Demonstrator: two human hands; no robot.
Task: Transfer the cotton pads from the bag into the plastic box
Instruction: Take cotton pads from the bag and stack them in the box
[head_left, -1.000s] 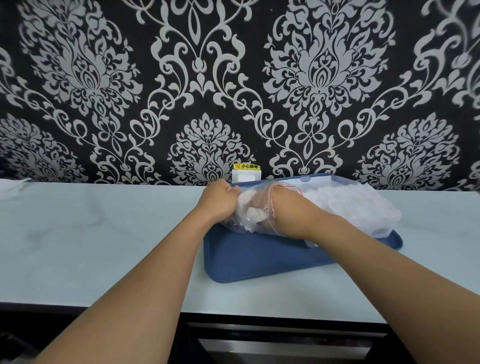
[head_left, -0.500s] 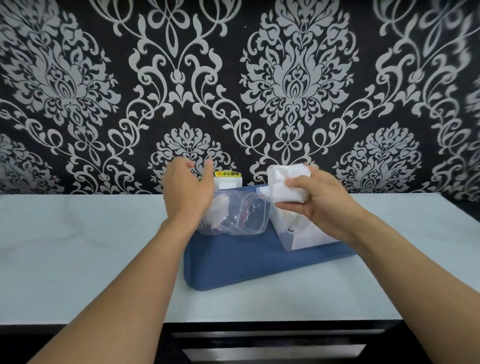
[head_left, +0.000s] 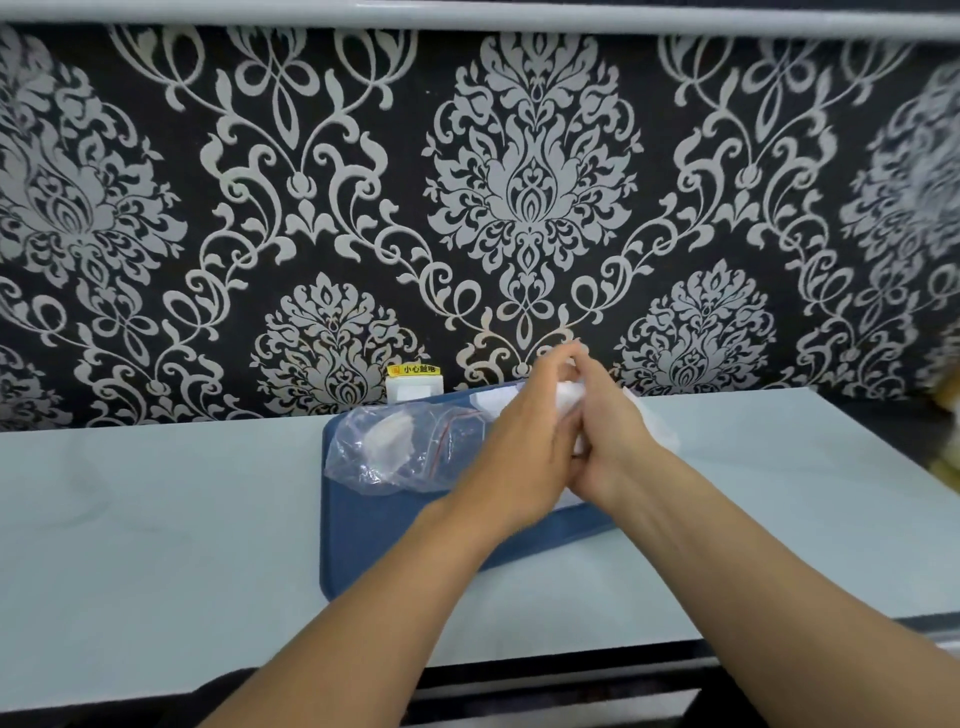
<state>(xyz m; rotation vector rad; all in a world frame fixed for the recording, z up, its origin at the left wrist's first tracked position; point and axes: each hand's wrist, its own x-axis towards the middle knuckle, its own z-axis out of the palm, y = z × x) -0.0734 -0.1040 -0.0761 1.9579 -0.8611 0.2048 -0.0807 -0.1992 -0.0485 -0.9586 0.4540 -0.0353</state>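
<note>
I see the clear bag (head_left: 397, 457) lying crumpled on the left part of the blue tray (head_left: 395, 530), its long axis running left to right and its red-lined mouth facing right toward my hands. A few white cotton pads (head_left: 389, 447) are left inside it, bunched near its middle. The plastic box (head_left: 652, 431) sits on the right part of the same tray, mostly hidden behind my hands; only its pale right edge and a bit of its far rim show, and I cannot tell how full it is.

My left hand (head_left: 524, 447) and right hand (head_left: 610, 441) meet above the box, heels touching and fingers pointing away from me toward the wall. Between them they squeeze a white wad of cotton pads (head_left: 569, 397), with fingers curled round it from both sides. Both forearms reach in from the near edge, converging over the tray.

The tray rests on a pale countertop (head_left: 156, 509). At the far edge, against the black-and-silver patterned wallpaper (head_left: 519, 182), stands a white socket with a yellow label (head_left: 414, 382)
</note>
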